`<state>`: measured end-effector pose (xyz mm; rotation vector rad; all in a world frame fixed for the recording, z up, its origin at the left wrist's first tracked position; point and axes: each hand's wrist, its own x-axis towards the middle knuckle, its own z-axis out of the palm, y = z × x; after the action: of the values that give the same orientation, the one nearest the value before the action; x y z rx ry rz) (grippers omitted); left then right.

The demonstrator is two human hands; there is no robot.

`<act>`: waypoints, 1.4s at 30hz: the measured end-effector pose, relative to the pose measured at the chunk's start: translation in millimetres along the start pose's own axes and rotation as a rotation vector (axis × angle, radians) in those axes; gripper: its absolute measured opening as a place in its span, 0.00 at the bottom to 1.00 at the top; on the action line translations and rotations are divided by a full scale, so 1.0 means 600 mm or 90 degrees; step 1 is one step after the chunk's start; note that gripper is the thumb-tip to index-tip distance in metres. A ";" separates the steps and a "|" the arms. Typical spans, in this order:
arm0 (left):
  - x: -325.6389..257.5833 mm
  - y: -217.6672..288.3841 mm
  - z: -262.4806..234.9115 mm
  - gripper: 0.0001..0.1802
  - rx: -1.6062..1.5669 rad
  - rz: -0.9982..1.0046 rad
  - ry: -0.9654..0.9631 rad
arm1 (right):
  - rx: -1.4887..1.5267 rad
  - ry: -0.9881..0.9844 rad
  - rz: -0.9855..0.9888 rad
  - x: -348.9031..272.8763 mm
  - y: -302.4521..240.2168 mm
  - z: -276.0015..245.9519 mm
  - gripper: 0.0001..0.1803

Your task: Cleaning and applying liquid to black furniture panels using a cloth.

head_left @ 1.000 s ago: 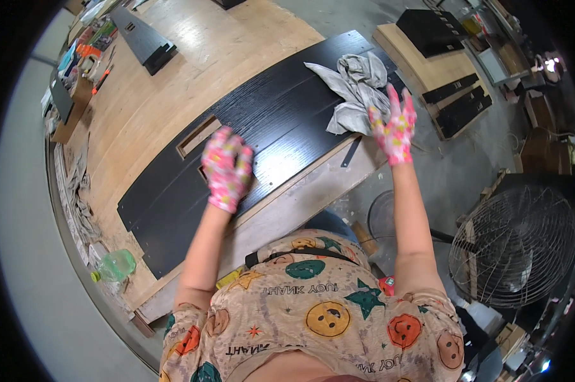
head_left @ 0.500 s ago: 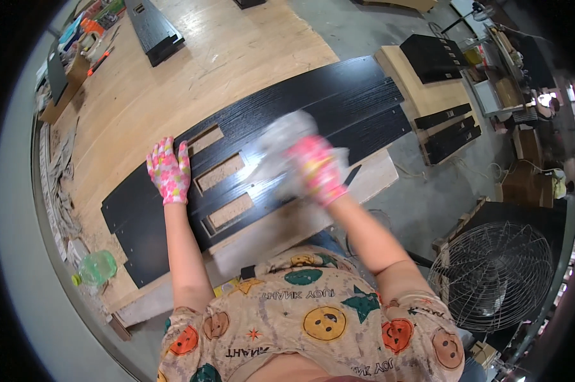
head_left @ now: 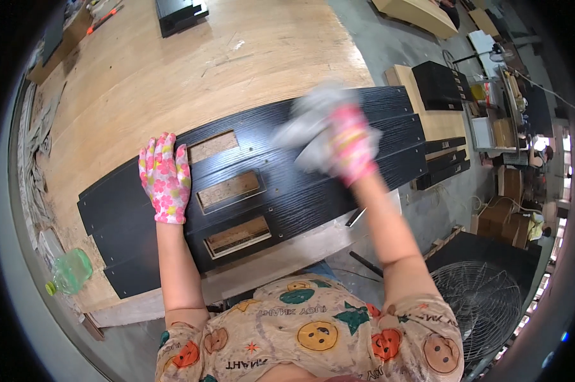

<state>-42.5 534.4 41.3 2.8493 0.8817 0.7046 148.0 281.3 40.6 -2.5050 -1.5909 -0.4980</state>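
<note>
Black wood-grain panels [head_left: 303, 197] lie side by side across the workbench, with three rectangular cutouts near their middle. My left hand [head_left: 165, 180], in a pink flowered glove, rests flat on the panels left of the cutouts, fingers stretched out and slightly apart. Over the right half, my right hand [head_left: 353, 143], gloved alike, is closed on a white rag [head_left: 319, 127] that touches the black surface. Both rag and right hand are smeared by motion. A dark narrow tool [head_left: 355, 217] sits at the bench's near edge, below my right wrist; its kind is unclear.
The wooden bench top [head_left: 268, 48] stretches beyond the panels. A green plastic bottle [head_left: 71, 272] lies at the left edge. Another black piece [head_left: 179, 16] is at the far side. To the right are stacked black boards [head_left: 443, 162] and a wire-caged fan [head_left: 475, 309]. Another person [head_left: 536, 159] is farther right.
My right hand has swept the rag farther right and away from me over the panels. The left hand stays flat in nearly the same spot. The whole view has shifted slightly.
</note>
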 end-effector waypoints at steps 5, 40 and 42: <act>0.005 0.006 -0.001 0.14 0.006 -0.014 0.001 | 0.061 -0.235 0.395 0.095 0.151 -0.005 0.25; -0.133 -0.205 -0.117 0.41 0.197 -0.230 -0.089 | 0.212 0.017 0.278 0.108 -0.060 0.025 0.11; -0.136 -0.164 -0.109 0.35 0.151 -0.139 -0.146 | 0.296 0.098 0.202 0.134 -0.181 0.039 0.17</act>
<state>-182.2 567.1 46.5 2.8861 1.2860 0.2566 86.2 403.7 39.4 -2.2353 -1.0737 -0.2366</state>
